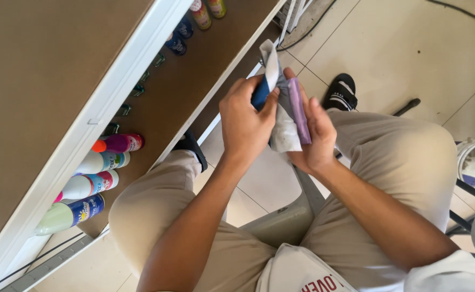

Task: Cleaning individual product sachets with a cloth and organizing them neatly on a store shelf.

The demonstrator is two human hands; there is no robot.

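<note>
our left hand [244, 121] pinches a cloth [284, 130] over the bottle [297, 108]; our right hand [317, 138] clamps the bottle, its long axis upright between our hands.

The left hand [244, 121] is closed around a dark blue item [260, 93], thumb and fingertips pinching a grey-white cloth [283, 130] against it. The cloth rises above those fingers and hangs below them. The right hand [317, 135] supports a purple bottle [298, 111] lying along its fingers, cloth pressed between bottle and palm. Both hands meet over a grey chair seat [280, 221], between knees in beige trousers [156, 211]. Bottles [94, 184] stand on a brown shelf [188, 81], well left of the left fingers.
</note>
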